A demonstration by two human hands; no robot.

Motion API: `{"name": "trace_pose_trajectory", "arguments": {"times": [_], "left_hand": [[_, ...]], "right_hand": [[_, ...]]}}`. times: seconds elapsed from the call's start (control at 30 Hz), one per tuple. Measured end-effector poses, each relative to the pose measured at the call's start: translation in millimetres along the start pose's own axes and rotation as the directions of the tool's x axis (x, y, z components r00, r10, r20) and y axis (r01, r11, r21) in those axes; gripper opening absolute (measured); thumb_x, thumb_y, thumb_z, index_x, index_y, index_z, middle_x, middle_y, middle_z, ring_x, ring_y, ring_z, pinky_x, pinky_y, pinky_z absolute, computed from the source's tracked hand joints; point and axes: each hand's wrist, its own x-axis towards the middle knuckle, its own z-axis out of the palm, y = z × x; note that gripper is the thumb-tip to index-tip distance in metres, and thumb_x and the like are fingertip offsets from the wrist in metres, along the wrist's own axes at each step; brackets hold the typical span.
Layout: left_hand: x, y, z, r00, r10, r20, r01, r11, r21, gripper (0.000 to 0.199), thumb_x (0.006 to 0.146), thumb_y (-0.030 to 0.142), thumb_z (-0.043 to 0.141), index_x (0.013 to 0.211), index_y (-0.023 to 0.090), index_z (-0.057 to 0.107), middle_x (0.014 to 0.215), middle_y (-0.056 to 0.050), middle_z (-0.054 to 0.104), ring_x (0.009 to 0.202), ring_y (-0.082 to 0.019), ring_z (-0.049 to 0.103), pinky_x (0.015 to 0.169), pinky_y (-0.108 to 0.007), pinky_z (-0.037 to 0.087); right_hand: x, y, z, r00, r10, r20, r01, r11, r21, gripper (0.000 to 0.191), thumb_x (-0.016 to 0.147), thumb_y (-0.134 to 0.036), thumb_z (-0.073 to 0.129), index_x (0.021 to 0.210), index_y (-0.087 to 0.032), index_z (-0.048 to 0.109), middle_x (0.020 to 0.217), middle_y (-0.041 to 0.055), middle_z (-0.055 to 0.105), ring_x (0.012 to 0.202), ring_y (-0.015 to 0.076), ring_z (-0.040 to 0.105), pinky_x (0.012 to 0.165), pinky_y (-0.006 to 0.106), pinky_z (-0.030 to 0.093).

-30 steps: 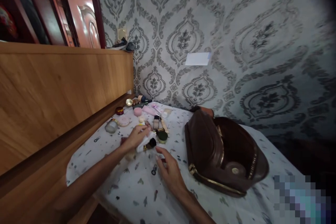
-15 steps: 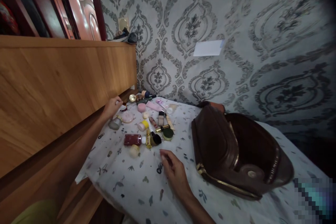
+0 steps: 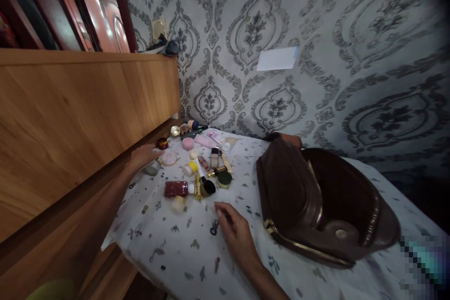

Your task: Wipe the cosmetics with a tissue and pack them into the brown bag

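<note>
Frosted bottle (image 3: 152, 169) lies between eight and nine o'clock, taking the centre of the view as the clock's hub, partly hidden by the left hand (image 3: 142, 157). Largest first: the patterned wall (image 3: 260, 93) fills twelve to three, and a wooden panel (image 3: 87, 98) stands near nine. Below them spreads the printed cloth (image 3: 176, 248). At four o'clock the brown bag (image 3: 291, 187) sits on it, gaping open.

The left hand reaches in with its fingers beside a dark red jar (image 3: 162, 143) and above a pink compact (image 3: 169, 158); whether they press on anything, I cannot tell. The right hand (image 3: 239, 238), near six, has thumb and forefinger slightly apart — nothing shows between them.

Between seven and eight lies the red bottle (image 3: 176, 189) on its side, with a small pale jar (image 3: 178, 204) just below it. Near six, closer to the hub, is a green-lidded jar (image 3: 224, 179).

The frosted bottle looks stiff and probably fairly heavy for its size if it is glass, smooth enough to slip and likely to chip if dropped. Its rounded body seems the best hold, thumb on one side and fingers on the other — the neck would give less control.
</note>
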Motion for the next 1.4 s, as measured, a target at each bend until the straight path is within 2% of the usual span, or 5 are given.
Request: {"name": "trace_pose_trajectory", "arguments": {"times": [0.4,0.9,1.03,1.2,1.4], "left_hand": [[-10,-8,15.4,0.995,0.064,0.077,-0.060,0.997,-0.055,0.046,0.073,0.058,0.063,0.098,0.020,0.070,0.107,-0.012,0.073,0.101,-0.034,0.066,0.080,-0.039,0.051],[-45,-12,-22.9,0.964,0.247,0.101,-0.241,0.968,-0.069,0.048,0.074,0.069,0.055,0.072,0.022,0.064,0.077,-0.001,0.066,0.077,-0.023,0.063,0.069,-0.030,0.045],[-18,-2,-24.0,0.971,0.236,0.029,-0.235,0.972,-0.023,0.050,0.087,0.062,0.041,0.068,0.021,0.060,0.076,-0.001,0.066,0.078,-0.021,0.062,0.070,-0.028,0.045],[48,25,-17.8,0.979,0.194,-0.060,-0.188,0.978,0.089,0.032,0.090,0.044,0.047,0.108,0.021,0.060,0.104,-0.006,0.069,0.097,-0.024,0.064,0.081,-0.031,0.047],[114,61,14.7,0.978,0.207,-0.006,-0.200,0.950,0.240,0.067,0.079,0.035,0.069,0.140,0.032,0.043,0.131,-0.014,0.055,0.110,-0.034,0.063,0.089,-0.041,0.047]], "right_hand": [[0,-1,-1,0.998,-0.060,-0.020,0.060,0.998,-0.002,0.034,0.092,-0.040,0.047,0.100,-0.016,0.070,0.091,0.0105,0.073,0.081,0.0214,0.069,0.070,0.027,0.054],[1,-4,-2,0.997,-0.072,-0.011,0.072,0.997,-0.017,0.033,0.091,-0.038,0.047,0.098,-0.017,0.071,0.092,0.0097,0.074,0.079,0.0205,0.069,0.065,0.026,0.055],[2,-3,-2,0.996,-0.090,-0.011,0.089,0.995,-0.031,0.032,0.093,-0.037,0.046,0.097,-0.018,0.071,0.090,0.0095,0.073,0.078,0.0202,0.069,0.066,0.026,0.056],[1,10,-1,0.993,-0.116,-0.020,0.115,0.993,-0.042,0.032,0.095,-0.036,0.045,0.101,-0.019,0.071,0.095,0.0096,0.074,0.085,0.0206,0.071,0.073,0.026,0.057],[1,28,4,0.981,-0.185,-0.056,0.185,0.983,-0.006,0.024,0.095,-0.032,0.049,0.102,-0.023,0.069,0.097,0.0082,0.073,0.089,0.0192,0.071,0.080,0.024,0.056]]}}
